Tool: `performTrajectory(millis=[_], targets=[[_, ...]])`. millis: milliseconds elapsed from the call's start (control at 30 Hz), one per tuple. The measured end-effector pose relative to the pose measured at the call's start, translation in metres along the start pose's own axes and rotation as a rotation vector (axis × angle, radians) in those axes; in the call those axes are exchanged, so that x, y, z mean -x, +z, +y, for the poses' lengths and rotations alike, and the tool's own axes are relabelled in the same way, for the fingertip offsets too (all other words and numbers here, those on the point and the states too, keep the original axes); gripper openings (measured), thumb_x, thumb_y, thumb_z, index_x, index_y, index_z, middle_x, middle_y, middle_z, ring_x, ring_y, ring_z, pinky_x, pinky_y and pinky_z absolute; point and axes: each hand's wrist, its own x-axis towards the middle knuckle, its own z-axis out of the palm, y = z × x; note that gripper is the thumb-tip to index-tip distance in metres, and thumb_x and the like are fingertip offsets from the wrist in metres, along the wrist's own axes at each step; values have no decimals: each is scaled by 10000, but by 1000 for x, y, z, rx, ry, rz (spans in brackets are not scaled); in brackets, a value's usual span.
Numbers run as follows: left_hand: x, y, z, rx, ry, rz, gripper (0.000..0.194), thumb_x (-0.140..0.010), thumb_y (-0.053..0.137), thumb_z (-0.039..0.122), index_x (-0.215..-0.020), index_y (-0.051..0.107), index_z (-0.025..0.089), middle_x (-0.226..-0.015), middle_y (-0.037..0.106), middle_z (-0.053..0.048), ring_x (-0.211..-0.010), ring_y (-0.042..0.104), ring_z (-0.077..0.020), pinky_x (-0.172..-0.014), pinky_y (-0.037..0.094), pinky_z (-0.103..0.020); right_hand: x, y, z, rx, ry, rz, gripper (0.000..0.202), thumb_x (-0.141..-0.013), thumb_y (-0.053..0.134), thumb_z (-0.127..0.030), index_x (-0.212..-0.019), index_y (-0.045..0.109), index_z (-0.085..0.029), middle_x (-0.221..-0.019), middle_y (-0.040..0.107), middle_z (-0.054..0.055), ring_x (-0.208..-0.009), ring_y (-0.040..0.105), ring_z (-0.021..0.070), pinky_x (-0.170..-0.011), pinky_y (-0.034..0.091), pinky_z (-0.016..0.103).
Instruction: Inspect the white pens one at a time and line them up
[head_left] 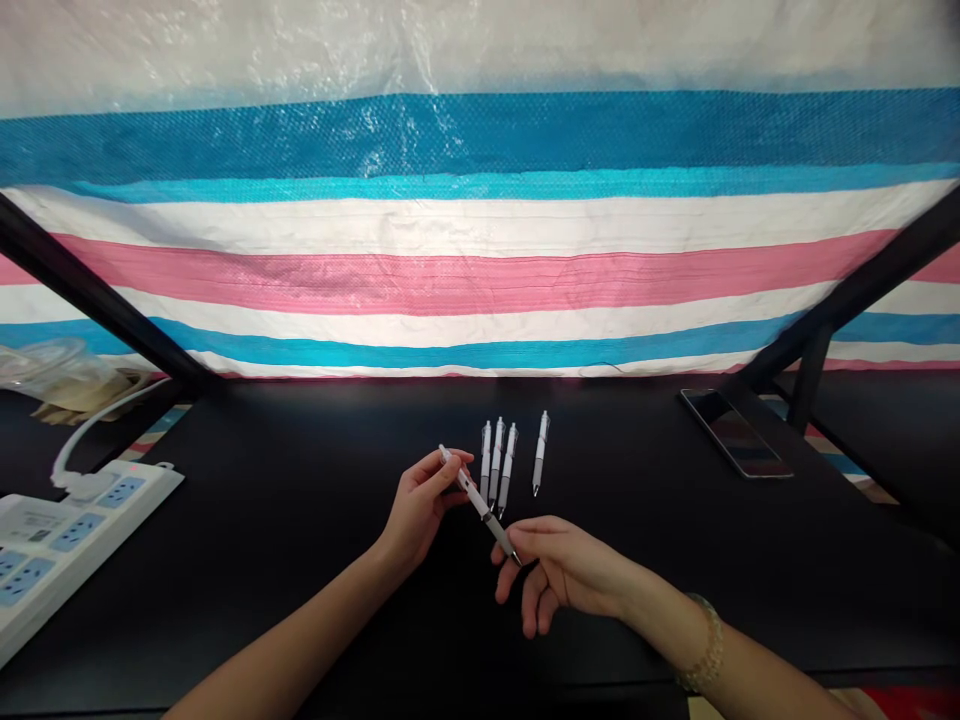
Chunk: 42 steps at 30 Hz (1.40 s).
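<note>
A white and grey click pen point(480, 503) slants between my two hands above the black table point(315, 620). My left hand point(424, 500) pinches its upper white end between thumb and fingers. Around the grey grip near the metal tip, the thumb and forefinger of my right hand point(559, 570) are closed, while its other fingers hang loosely curled. Just beyond my hands, three similar pens point(496, 462) lie side by side, their lower ends partly close to the held pen. Another white and grey pen point(541, 453) lies apart to their right.
A smartphone point(735, 433) lies at the right rear. On the left sits a white power strip point(97, 540) with a plugged-in cable point(105, 415). Black frame bars point(105, 290) flank the table, and a striped plastic sheet point(480, 280) hangs behind it.
</note>
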Motion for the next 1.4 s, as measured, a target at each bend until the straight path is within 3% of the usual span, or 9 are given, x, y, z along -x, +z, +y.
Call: performTrajectory(millis=[200,533,700,833,1067,1200,1400], targets=[[-1,0,-1,7,1,21,226,-766,714,368,-849,714,158,-711,577,-5,-667,541,-109,-610,493,-209,-4,-5,7,49,-37,36,392,-721,731,-357,-826,392,-191,-596,659,2,-473,659,163,-359,440,148],[-14,-14,14,148,123,213,254,-705,767,355,-836,727,140,-714,554,-2,-654,527,-99,-567,474,-184,-2,-2,4,79,-35,10,418,-689,729,-335,-818,356,-199,-571,659,-17,-443,644,151,-351,429,145],[-18,-16,17,187,150,252,249,-693,776,339,-817,726,129,-711,557,-6,-654,529,-99,-589,495,-193,-2,-2,5,86,-57,-2,397,-696,728,-306,-815,365,-197,-579,665,-7,-445,645,153,-346,434,146],[-13,-11,11,146,114,206,246,-721,757,349,-850,716,144,-723,557,0,-663,534,-96,-587,493,-184,-2,-3,5,80,-59,2,399,-698,731,-312,-821,369,-197,-580,663,-6,-445,646,155,-351,438,149],[6,7,-6,-19,19,9,224,-730,754,357,-783,672,155,-700,569,6,-643,540,-99,-609,507,-206,-6,-5,6,49,-73,71,415,-680,747,-328,-808,373,-198,-567,655,-11,-416,616,129,-344,414,142],[6,6,-6,-18,10,-16,226,-715,766,350,-773,661,158,-707,579,4,-651,552,-110,-613,517,-221,-8,-5,7,26,-94,119,406,-688,746,-379,-786,400,-190,-572,650,-6,-401,597,113,-336,382,135],[3,3,-3,15,-13,-59,209,-745,737,339,-754,658,147,-692,591,-9,-651,568,-120,-623,519,-233,-6,-3,5,39,-71,54,457,-795,583,-553,-869,546,-104,-619,669,67,-434,623,125,-356,412,152]])
